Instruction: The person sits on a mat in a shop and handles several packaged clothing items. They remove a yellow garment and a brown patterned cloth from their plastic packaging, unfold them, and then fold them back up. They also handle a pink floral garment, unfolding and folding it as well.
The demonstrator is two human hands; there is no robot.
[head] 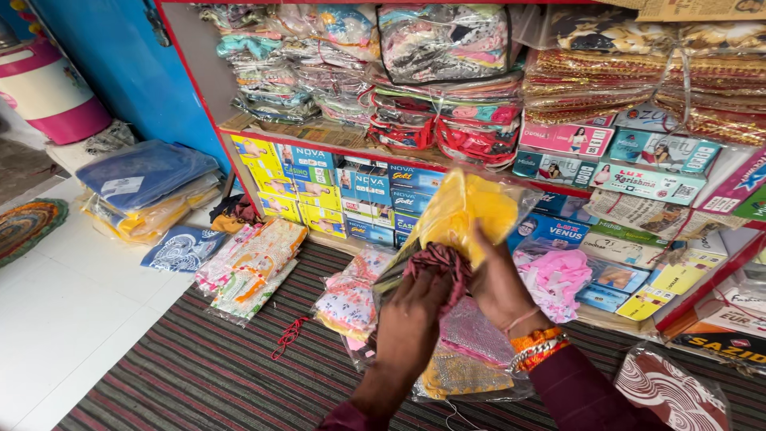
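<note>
Both hands raised in front of red-framed shop shelves, over a striped dark rug (199, 375) on the floor. Left hand (419, 307) closed around the lower end of a clear plastic packet holding yellow cloth (467, 211), fingers curled over a bunched maroon patterned fabric (439, 263) pressed against the packet. Right hand (499, 283) clamped on the same packet from the other side, thumb edge against the plastic; orange and white bangles (538, 351) on that wrist, maroon sleeve below. Packet held tilted, upper end toward the shelves, clear of the floor. Directly beneath the hands, a loose heap of plastic-wrapped garments: pink dotted one (475, 331), yellow-ochre one (459, 375) under it, floral white one (347, 299) to the left. Pink-and-white bagged cloth (554, 275) just beside the right hand, at the shelf edge. Further left on the rug, flat packets of orange-and-white printed cloth (255, 263); a red cord (289, 337) lying near them. Lower shelf filled with yellow and blue cardboard boxes (319, 187) standing in rows; upper shelf stacked with bagged fabrics (439, 72). Blue plastic-wrapped bundles (148, 179) on white floor tiles at far left. Brown-and-white patterned packet (670, 391) at lower right.
</note>
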